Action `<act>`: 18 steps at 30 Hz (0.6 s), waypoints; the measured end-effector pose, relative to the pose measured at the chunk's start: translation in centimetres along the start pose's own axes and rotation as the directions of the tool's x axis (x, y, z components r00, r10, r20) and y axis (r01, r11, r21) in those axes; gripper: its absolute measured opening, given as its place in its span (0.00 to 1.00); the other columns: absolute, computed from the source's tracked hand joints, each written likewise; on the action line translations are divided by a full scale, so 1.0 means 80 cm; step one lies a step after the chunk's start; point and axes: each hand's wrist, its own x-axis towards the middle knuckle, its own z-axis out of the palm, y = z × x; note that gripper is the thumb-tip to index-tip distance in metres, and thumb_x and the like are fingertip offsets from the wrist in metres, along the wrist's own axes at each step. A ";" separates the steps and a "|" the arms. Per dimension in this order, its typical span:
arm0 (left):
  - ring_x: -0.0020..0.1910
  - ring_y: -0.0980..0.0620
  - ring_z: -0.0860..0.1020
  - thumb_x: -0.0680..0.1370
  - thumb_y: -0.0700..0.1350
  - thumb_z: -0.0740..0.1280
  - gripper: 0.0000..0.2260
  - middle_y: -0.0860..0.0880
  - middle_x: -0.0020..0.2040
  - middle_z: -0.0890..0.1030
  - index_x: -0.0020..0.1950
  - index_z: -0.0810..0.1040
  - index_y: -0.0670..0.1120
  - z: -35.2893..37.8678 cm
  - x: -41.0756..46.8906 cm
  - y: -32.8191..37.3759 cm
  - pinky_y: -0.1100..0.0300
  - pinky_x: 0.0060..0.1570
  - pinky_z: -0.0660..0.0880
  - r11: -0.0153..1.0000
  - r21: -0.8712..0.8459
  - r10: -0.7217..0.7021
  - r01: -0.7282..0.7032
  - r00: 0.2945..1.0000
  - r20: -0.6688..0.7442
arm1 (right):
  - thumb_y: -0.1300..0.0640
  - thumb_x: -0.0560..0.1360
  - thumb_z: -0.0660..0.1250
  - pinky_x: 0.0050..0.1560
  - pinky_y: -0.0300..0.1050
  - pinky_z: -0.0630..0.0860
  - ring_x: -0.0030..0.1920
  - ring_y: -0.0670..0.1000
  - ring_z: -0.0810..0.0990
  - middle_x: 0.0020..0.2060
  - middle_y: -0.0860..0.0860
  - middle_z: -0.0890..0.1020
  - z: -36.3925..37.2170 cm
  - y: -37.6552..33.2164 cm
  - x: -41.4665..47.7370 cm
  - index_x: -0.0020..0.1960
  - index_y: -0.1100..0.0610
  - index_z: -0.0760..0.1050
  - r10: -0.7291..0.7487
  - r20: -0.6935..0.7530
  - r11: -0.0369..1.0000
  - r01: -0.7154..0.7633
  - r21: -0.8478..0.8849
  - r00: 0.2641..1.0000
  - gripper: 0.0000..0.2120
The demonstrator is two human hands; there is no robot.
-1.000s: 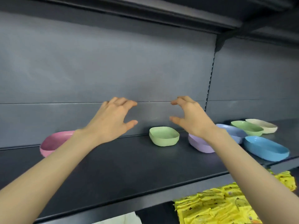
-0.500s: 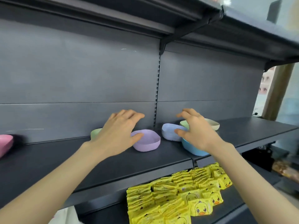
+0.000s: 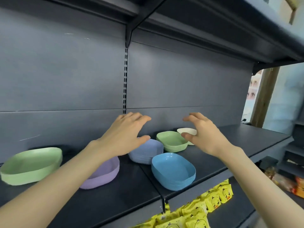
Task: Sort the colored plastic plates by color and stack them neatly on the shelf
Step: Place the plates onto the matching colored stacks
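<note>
While both hands hover above the shelf (image 3: 205, 165), neither holds anything: the left hand (image 3: 125, 137) is spread with fingers extended over the lilac stack (image 3: 105, 175) and the periwinkle stack (image 3: 148, 152), and the right hand (image 3: 202, 135) is half curled, thumb and fingers apart, in front of the cream plate (image 3: 187, 130). From the head view, the plates sit in stacks along the shelf: a green stack (image 3: 31, 165) far left near the back wall, the lilac one beside it, the periwinkle one behind the blue stack (image 3: 172, 171), then a second green stack (image 3: 172, 142) touching the cream plate at the back. The blue stack stands close to the front edge, just right of the seam between shelf sections. The shelf's right half lies bare up to its end. Yellow packets (image 3: 212, 201) hang below the front edge.
</note>
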 end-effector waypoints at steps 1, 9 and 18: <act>0.67 0.52 0.64 0.78 0.56 0.61 0.25 0.53 0.67 0.68 0.73 0.61 0.52 0.013 0.016 0.003 0.59 0.64 0.57 1.000 -0.006 0.006 -0.006 1.000 0.007 | 0.51 0.75 0.66 0.64 0.54 0.68 0.68 0.54 0.65 0.71 0.48 0.63 0.003 0.016 0.010 0.69 0.52 0.66 0.010 0.009 1.000 -0.010 -0.001 1.000 0.24; 0.67 0.52 0.65 0.78 0.57 0.61 0.25 0.53 0.68 0.68 0.73 0.60 0.52 0.104 0.138 0.031 0.57 0.65 0.60 1.000 0.011 -0.016 0.015 0.997 0.070 | 0.50 0.76 0.65 0.64 0.55 0.68 0.67 0.54 0.66 0.70 0.48 0.64 0.040 0.144 0.099 0.70 0.53 0.65 -0.006 0.080 0.999 0.003 0.033 0.997 0.24; 0.64 0.51 0.69 0.76 0.57 0.63 0.24 0.53 0.66 0.71 0.71 0.64 0.53 0.218 0.235 0.091 0.55 0.64 0.64 0.981 -0.029 -0.184 0.193 0.965 0.186 | 0.51 0.76 0.65 0.62 0.54 0.70 0.60 0.55 0.73 0.67 0.49 0.67 0.078 0.299 0.175 0.69 0.54 0.66 -0.121 0.183 0.986 0.097 0.137 0.976 0.23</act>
